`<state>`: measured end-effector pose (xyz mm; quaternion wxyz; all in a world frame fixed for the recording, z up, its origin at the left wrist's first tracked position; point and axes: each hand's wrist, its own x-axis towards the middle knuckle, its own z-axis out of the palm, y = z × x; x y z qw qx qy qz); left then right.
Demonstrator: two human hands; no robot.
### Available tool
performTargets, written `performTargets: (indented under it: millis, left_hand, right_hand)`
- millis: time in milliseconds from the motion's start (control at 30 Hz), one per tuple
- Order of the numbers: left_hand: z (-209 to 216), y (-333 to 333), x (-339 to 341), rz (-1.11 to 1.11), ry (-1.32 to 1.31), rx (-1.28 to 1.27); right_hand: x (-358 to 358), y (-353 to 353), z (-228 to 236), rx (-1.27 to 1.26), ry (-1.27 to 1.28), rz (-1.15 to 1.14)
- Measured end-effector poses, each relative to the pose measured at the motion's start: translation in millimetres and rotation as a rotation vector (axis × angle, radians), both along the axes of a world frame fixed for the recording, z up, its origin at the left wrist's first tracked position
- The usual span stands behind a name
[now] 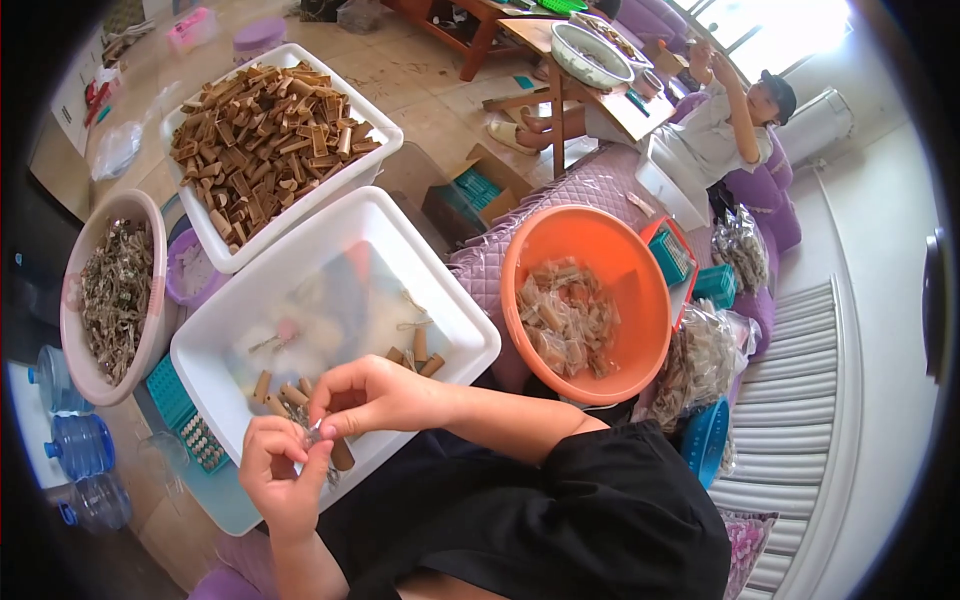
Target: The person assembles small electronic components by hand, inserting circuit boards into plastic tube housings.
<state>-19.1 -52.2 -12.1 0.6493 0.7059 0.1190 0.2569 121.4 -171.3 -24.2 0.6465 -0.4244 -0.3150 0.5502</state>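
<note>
My left hand (282, 478) and my right hand (385, 398) meet over the near edge of a white plastic tub (215, 335). The fingertips of both pinch a small silvery piece (314, 434), mostly hidden by the fingers. A short brown tube (342, 457) shows just below them; whether it is joined to the piece I cannot tell. Inside the tub, next to my hands, lie several brown tubes (262, 386) and a few thin, light-coloured looped bits (412, 323). A small pink-topped item (287, 331) lies farther in.
Beyond stands a white tub (392, 140) heaped with brown split pieces (270, 130). To the left is a pink basin (72, 300) of tangled bits; to the right, an orange basin (640, 330) of clear-wrapped pieces. A teal tray (205, 440) sits at left. Another person (725, 130) sits far right.
</note>
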Motion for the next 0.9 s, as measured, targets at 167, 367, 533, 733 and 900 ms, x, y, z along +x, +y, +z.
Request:
performTargets:
  millis: [167,367,533,733,900]
  left_hand:
    - [-7,0,1,-0.021,-0.010,-0.339]
    - [-12,-1,7,-0.123,-0.044,-0.888]
    - [-14,16,14,-0.054,0.014,-0.702]
    - [-16,40,8,-0.065,0.331,0.291]
    - [-24,48,13,-0.098,0.513,0.516]
  right_hand:
    - [2,-2,6,-0.030,-0.056,-0.043]
    - [14,-5,12,-0.122,-0.103,0.049]
    - [100,-35,31,-0.349,-0.351,-0.119]
    - [334,-233,33,-0.256,-0.325,-1.001]
    - [384,-352,64,-0.328,-0.276,-1.822]
